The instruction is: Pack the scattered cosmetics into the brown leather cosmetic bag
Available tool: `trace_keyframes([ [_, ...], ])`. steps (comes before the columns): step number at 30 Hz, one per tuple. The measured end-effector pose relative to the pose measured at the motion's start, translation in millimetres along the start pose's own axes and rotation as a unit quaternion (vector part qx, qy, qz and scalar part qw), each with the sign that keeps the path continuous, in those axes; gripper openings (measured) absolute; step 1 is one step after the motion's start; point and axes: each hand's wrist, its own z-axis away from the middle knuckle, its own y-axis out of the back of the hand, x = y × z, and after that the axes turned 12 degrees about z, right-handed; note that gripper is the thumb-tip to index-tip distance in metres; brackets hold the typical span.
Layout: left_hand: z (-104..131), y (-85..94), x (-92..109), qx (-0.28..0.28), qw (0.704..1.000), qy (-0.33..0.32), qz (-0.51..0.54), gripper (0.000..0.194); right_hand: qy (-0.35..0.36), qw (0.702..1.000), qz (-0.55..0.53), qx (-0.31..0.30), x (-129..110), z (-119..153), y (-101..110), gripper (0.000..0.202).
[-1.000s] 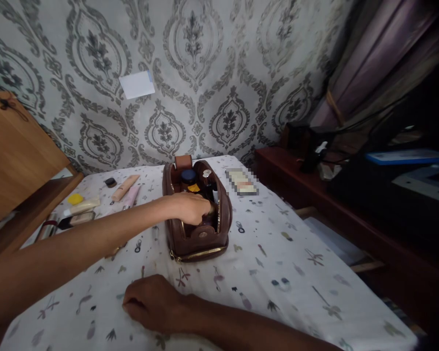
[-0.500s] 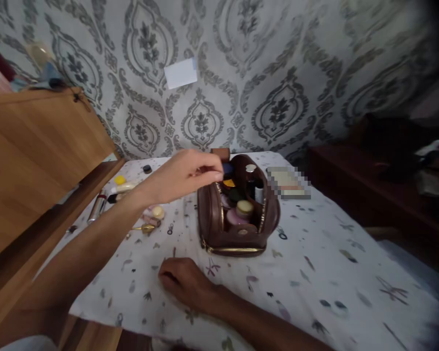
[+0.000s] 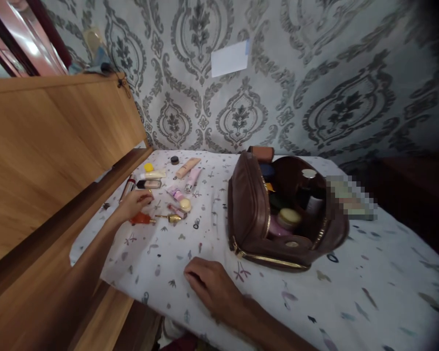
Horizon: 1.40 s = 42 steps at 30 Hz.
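One left hand reaches in from the lower left over scattered cosmetics on a white patterned cloth. Its fingers are curled; I cannot tell whether they grip anything. An orange bottle lies just below it in the frame, perhaps touching. Just above the fingers is a small bottle with a black cap, and above that a pale tube. To the hand's right lie a gold-coloured item with a thin stem and a cream round piece; further up are a pink tube and a peach tube.

The right hand, low at centre, is loosely closed, with nothing visible in it. An open brown bag stands right of centre, near the right hand, up and to its right without touching, and well apart from the left hand. Inside the bag, towards the front, is a jar with a yellowish lid
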Motion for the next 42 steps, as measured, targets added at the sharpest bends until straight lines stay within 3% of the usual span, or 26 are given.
trace_keyframes([
  [4,22,-8.3,-4,-0.024,0.999,0.005,-0.041,0.027,0.003,0.999,0.018,-0.034,-5,2,0,0.021],
  [9,34,-33.3,13,-0.105,0.984,-0.043,-0.139,0.029,-0.018,0.995,0.026,-0.091,-12,-6,12,0.014],
  [13,35,-49.8,29,-0.133,0.973,-0.096,-0.163,0.034,-0.014,0.99,0.047,-0.131,-20,-19,22,0.011],
  [18,27,-65.5,33,-0.129,0.976,-0.102,-0.144,0.023,-0.071,0.996,0.009,-0.057,-14,-33,11,0.01],
  [20,24,-69.4,31,-0.117,0.98,-0.088,-0.133,0.022,-0.117,0.99,-0.073,-0.011,-7,-35,4,0.011],
  [22,23,-70.7,29,-0.107,0.984,-0.082,-0.114,0.023,-0.172,0.966,-0.191,0.018,0,-36,-1,0.01],
  [26,21,-66.4,32,-0.092,0.99,-0.086,-0.06,0.025,-0.219,0.902,-0.368,0.053,13,-37,-4,0.018],
  [31,15,-64.5,52,-0.046,0.99,-0.056,0.123,0.033,-0.221,0.861,-0.445,0.113,21,-39,-3,0.051],
  [36,8,-84.0,57,-0.054,0.926,-0.004,0.373,0.035,-0.224,0.831,-0.489,0.142,23,-41,1,0.057],
  [39,6,-95.5,47,-0.049,0.895,0.01,0.444,0.036,-0.232,0.813,-0.51,0.157,24,-43,2,0.052],
  [42,9,-99.1,39,-0.059,0.884,0.018,0.463,0.038,-0.25,0.804,-0.513,0.166,24,-45,3,0.045],
])
